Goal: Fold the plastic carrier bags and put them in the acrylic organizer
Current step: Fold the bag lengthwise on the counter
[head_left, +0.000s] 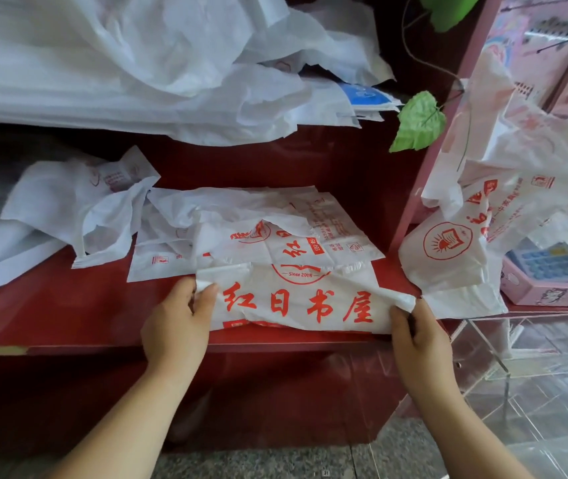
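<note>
A white plastic carrier bag (296, 299) with large red characters lies at the front of a dark red shelf (68, 305). My left hand (179, 319) pinches its left edge between thumb and fingers. My right hand (417, 335) pinches its right corner, which is lifted and partly turned over. Behind it lie more flattened white bags with red print (275, 233) and a crumpled one (78, 202). The clear acrylic organizer (517, 375) stands at the lower right, just right of my right hand.
A large heap of white bags and sheets (137, 63) fills the upper shelf. More printed bags (459, 243) hang at the right by a pink partition (448, 115). Green fake leaves (417, 122) dangle there. A pink box (552, 281) sits at the right.
</note>
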### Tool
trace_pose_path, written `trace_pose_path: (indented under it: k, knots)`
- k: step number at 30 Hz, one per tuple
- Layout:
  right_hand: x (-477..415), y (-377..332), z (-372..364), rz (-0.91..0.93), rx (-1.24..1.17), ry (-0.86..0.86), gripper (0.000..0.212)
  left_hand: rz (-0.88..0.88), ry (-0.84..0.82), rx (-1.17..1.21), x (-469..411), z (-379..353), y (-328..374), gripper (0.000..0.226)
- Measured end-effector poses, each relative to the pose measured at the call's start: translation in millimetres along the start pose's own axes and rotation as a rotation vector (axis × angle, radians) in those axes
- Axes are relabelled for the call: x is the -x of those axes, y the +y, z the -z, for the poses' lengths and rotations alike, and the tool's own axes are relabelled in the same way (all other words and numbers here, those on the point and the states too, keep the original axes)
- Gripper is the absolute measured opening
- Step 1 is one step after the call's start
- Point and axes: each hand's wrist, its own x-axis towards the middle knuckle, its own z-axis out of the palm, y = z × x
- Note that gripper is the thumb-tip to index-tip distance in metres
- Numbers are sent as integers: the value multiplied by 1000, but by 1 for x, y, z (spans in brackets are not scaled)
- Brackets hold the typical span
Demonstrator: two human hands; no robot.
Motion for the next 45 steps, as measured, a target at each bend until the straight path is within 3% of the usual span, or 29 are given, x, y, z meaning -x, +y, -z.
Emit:
trace_pose_path:
  k: [4,9,16,19,21,23,26,32,39,43,45]
  knots:
    - [-14,-13,-5,-112,85,12,14,-12,-16,-140,-6,-1,3,29]
    - [-28,-29,-5,-178,359,-116,7,-63,-154,-416,-20,2,11,37]
    - [-27,-37,-10,-149,559,-212,53,-131,-294,-640,-27,0,18,37]
    - [-27,-31,-10,-112,631,-231,51,-100,-269,-604,-24,4,17,52]
    - [-27,-29,-11,-80,693,-240,45,-198,-185,-577,-22,2,11,60]
    - [-25,-29,-12,-60,731,-245,42,-443,-85,-487,-16,-7,12,46]
    - [-24,-28,-12,-36,776,-238,41,-663,-167,-485,-3,-17,39,37]
    - [-26,-29,-11,8,829,-260,38,-510,-613,-608,7,-36,62,52]
    - [-39,-27,-11,4,758,-328,41,-407,-652,-650,13,-33,49,54]
    - [-39,-33,-12,73,829,-196,41,-371,-656,-662,14,-34,50,54]
    - [-30,-42,-28,263,783,-103,38,-357,-635,-646,15,-36,50,54]
